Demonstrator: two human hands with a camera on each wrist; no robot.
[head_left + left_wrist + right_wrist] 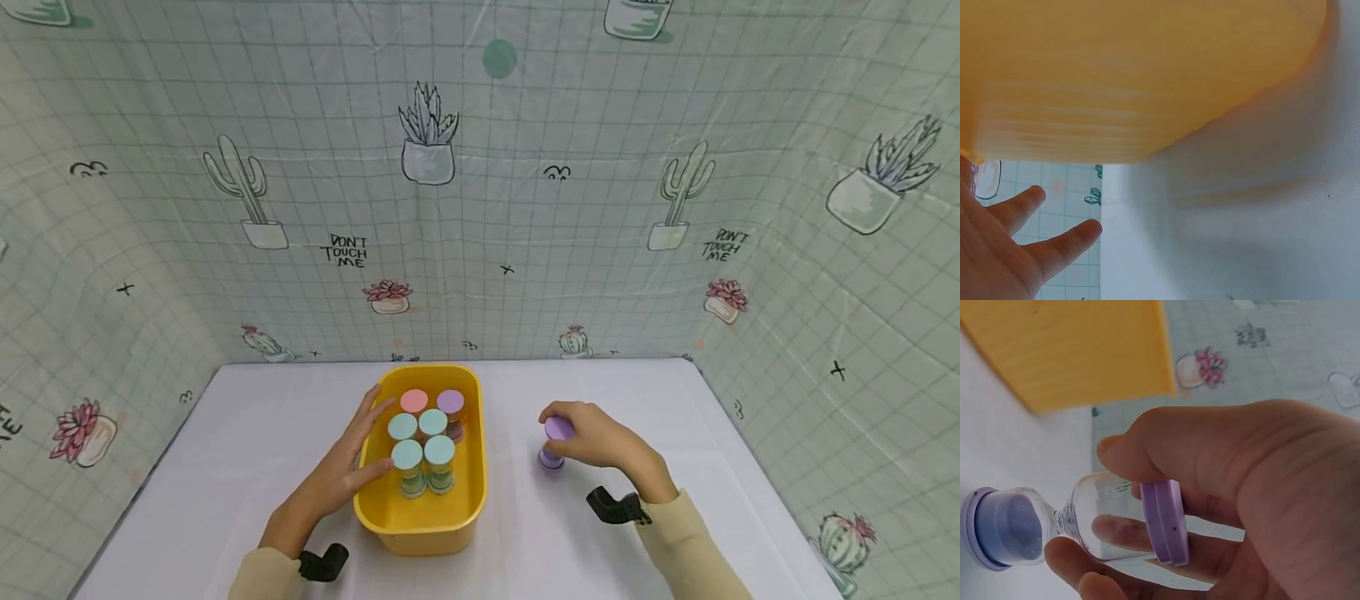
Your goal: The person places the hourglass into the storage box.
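My right hand [600, 437] grips a purple-capped sand timer [558, 427] by its upper part, right of the yellow bin [467, 508]. In the right wrist view the timer's clear glass shows between thumb and fingers, with purple sand [1007, 528] in the bulb by the lower cap. My left hand [341, 479] lies along the bin's left side, fingers spread and its fingertips at the rim. Inside the bin stand several teal-capped timers [439, 450], a pink-capped timer [414, 402] and another purple-capped timer [451, 402].
A white tabletop [517, 542] lies under the bin and the held timer. Behind and at both sides hangs a grid-patterned cloth [480, 217] printed with cacti. Black bands [618, 507] sit at both wrists.
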